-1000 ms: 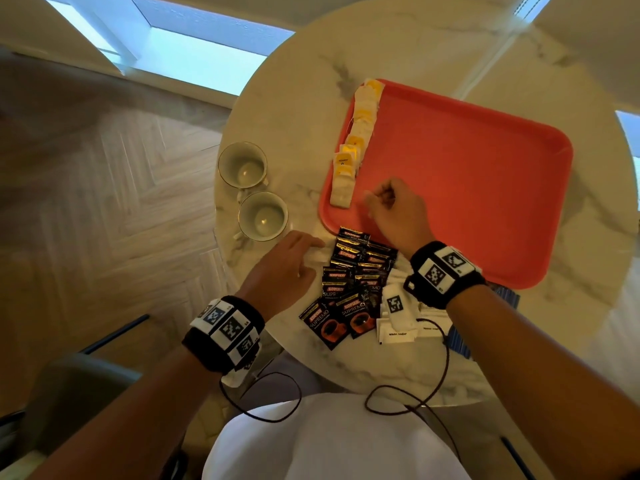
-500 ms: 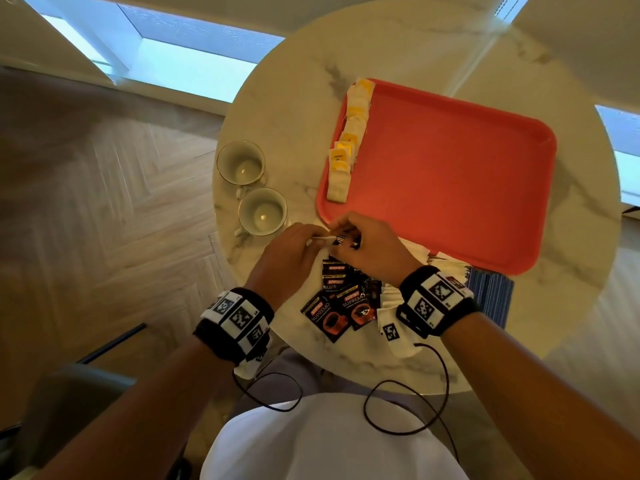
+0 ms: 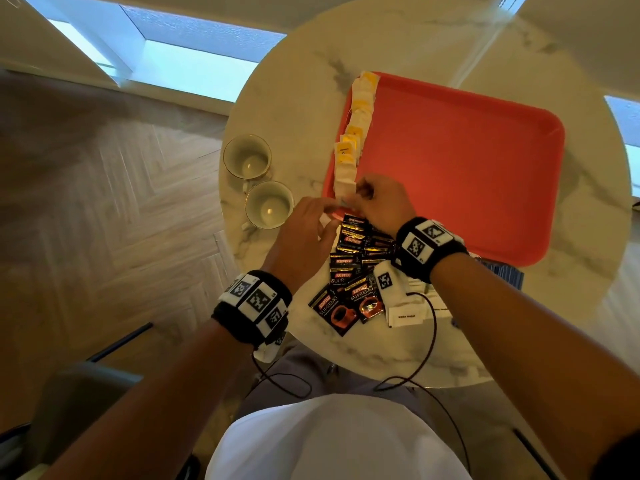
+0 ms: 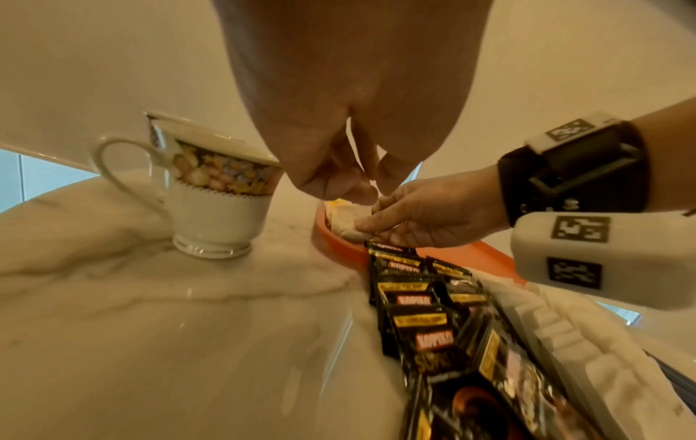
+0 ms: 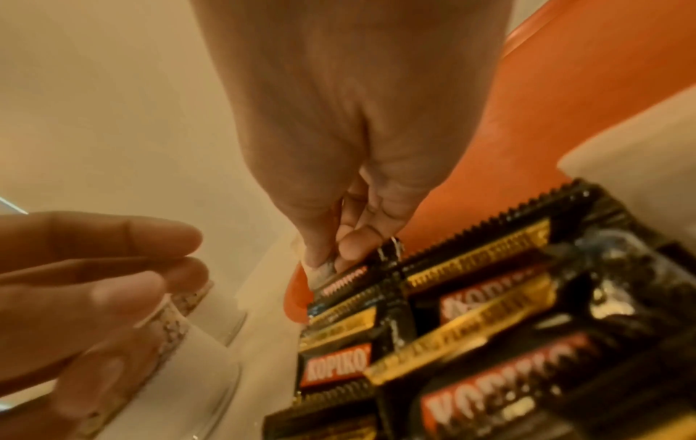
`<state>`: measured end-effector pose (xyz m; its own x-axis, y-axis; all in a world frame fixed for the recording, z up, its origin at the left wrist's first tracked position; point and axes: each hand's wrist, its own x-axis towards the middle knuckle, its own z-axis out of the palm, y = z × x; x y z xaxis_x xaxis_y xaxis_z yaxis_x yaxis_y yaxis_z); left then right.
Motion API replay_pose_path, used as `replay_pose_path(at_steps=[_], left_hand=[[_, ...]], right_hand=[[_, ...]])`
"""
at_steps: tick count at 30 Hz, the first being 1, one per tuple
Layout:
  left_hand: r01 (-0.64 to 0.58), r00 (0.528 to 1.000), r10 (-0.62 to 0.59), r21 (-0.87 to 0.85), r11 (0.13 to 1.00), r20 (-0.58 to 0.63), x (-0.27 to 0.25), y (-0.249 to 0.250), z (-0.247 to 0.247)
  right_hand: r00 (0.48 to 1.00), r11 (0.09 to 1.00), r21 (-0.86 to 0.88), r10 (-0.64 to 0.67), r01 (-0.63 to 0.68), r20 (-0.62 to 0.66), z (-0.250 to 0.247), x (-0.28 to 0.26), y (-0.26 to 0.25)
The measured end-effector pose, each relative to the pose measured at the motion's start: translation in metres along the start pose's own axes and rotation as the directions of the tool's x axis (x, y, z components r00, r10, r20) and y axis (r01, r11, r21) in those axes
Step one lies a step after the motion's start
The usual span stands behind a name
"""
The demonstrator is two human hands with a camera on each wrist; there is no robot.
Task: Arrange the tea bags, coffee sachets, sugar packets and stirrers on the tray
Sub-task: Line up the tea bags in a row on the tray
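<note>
Working at the near left corner of the red tray [image 3: 460, 174], we have both hands close together, in the middle of the head view. Our right hand [image 3: 379, 202] pinches the last tea bag [image 4: 348, 221] between thumb and fingertip and sets it down at the end of the row of tea bags [image 3: 353, 133], which runs along the tray's left edge. We think the row sits tight against that edge so the rest of the tray stays free for the other things. Our left hand [image 3: 304, 230] is just beside the right one, with its fingers curled and its fingertips together near the tea bag; we cannot tell if it holds anything, maybe the bag's string. The coffee sachets [image 3: 349, 268] lie in a black heap on the marble table [image 3: 298, 84], touching the tray's near edge, so they have only a short way to go. The white sugar packets [image 3: 405, 315] lie near the heap, lower in the frame, partly under our right wrist. We cannot make out the stirrers. Two teacups [image 3: 258, 181] stand to the left of the tray, close to our left hand, so we should be careful not to bump them. Most of the tray, to the right of the row, is bare red with lots of room.
</note>
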<state>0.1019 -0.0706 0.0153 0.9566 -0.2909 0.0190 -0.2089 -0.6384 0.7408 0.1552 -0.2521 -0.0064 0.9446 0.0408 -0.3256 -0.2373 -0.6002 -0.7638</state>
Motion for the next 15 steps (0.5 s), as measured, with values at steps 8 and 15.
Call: replay_pose_path(at_steps=[8,15], left_hand=[[0.147,0.976,-0.152,0.046,0.988,0.153,-0.028,-0.019,0.0],[0.186,0.946,-0.203,0.09,0.978,0.251,-0.048,-0.032,0.002]], right_hand=[[0.993,0.998,0.053,0.051,-0.045,-0.107,0.009,0.011,0.009],[0.995,0.997,0.069,0.029,-0.023,-0.095,0.01,0.009,0.009]])
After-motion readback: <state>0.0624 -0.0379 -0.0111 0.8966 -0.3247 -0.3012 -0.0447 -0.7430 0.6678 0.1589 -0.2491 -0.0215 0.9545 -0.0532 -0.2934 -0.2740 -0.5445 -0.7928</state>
